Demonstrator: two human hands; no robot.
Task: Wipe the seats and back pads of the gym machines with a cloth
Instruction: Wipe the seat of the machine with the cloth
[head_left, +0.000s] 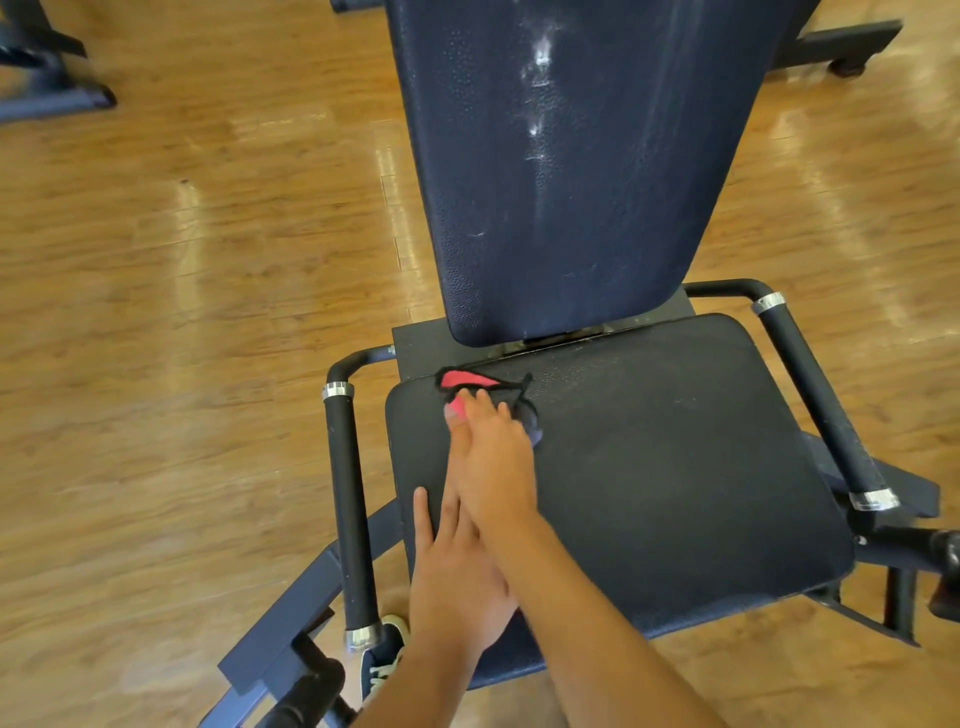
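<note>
A dark padded seat (675, 467) lies below a tall navy back pad (561, 182) that has whitish streaks down its middle. A red and dark cloth (465, 379) lies at the seat's far left corner, near the gap under the back pad. My right hand (493, 457) reaches across from the right and presses down on the cloth, fingers over it. My left hand (452, 571) lies flat on the seat's near left part, fingers stretched forward and partly under my right wrist, holding nothing.
Black grip handles flank the seat: the left handle (350, 509) and the right handle (821, 395). My shoe (384, 654) stands on the wooden floor (182, 312) by the frame. Another machine's base (47, 78) is at the top left.
</note>
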